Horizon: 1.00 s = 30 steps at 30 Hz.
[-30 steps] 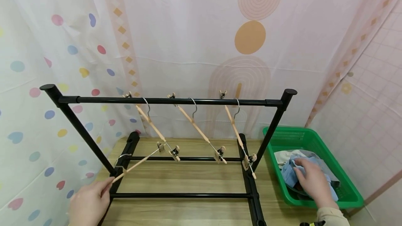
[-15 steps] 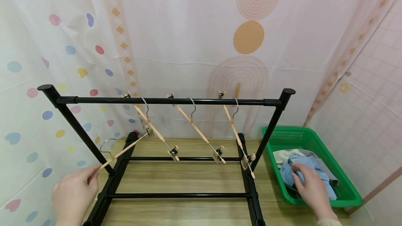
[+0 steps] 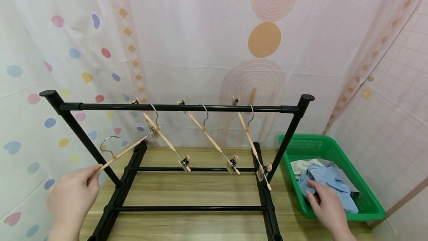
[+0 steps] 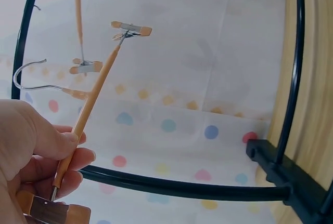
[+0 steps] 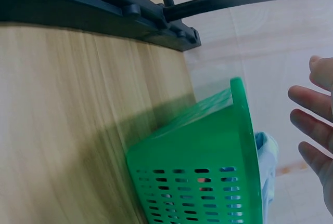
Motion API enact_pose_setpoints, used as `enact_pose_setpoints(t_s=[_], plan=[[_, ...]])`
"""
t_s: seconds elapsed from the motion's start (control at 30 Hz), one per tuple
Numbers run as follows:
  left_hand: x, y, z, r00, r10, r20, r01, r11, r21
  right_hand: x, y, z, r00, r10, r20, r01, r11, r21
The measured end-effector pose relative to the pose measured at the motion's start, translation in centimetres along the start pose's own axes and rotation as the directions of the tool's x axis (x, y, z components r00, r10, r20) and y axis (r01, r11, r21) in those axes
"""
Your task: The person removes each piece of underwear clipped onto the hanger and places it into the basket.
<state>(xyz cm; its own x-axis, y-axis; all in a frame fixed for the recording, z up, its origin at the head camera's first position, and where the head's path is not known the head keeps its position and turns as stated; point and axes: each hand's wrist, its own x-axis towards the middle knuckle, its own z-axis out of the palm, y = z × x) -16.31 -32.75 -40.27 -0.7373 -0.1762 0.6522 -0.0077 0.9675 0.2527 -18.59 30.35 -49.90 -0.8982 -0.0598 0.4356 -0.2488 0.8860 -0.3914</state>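
Observation:
My left hand [image 3: 71,192] pinches one end of a wooden clip hanger [image 3: 126,151], left of the black rack. Its metal hook points up, below the level of the top rail, and its far clip overlaps the leftmost hanging hanger. The left wrist view shows the thumb and fingers curled round the hanger's bar [image 4: 99,81], a clip [image 4: 54,211] just below them. My right hand [image 3: 329,207] is over the near left part of the green basket [image 3: 309,144], beside a light blue garment [image 3: 329,179]. In the right wrist view its fingers [image 5: 312,99] are spread and hold nothing.
Three more clip hangers [image 3: 206,133] hang from the rack's top rail [image 3: 220,108]. Lower crossbars [image 3: 190,208] join the rack's feet on the wood-grain surface. White and grey cloth [image 3: 305,164] lies with the blue garment. Patterned curtains [image 3: 187,29] stand behind.
My left hand has moved left and up, raising the hanger off the lower left side of the rack. The right hand has drawn slightly back towards the basket's near side.

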Motion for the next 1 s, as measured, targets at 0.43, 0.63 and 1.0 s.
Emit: enact_pose_setpoints(t_s=[0.43, 0.63, 1.0], plan=[[2.3, 0.7, -1.9, 0.999, -0.030, -0.042, 0.030, 0.999, 0.017, -0.7, -0.8, 0.9, 0.994, -0.061, -0.090, 0.066, 0.996, 0.056], [3.1, 0.8, -2.8, 0.999, -0.055, -0.002, 0.055, 0.998, 0.028, -0.7, -1.0, 1.3, 0.995, -0.054, -0.083, 0.058, 0.997, 0.047], [5.5, 1.3, -4.0, 0.997, -0.063, 0.050, 0.060, 0.997, 0.044, -1.0, -1.1, 1.6, 0.995, -0.058, -0.083, 0.063, 0.996, 0.061]])
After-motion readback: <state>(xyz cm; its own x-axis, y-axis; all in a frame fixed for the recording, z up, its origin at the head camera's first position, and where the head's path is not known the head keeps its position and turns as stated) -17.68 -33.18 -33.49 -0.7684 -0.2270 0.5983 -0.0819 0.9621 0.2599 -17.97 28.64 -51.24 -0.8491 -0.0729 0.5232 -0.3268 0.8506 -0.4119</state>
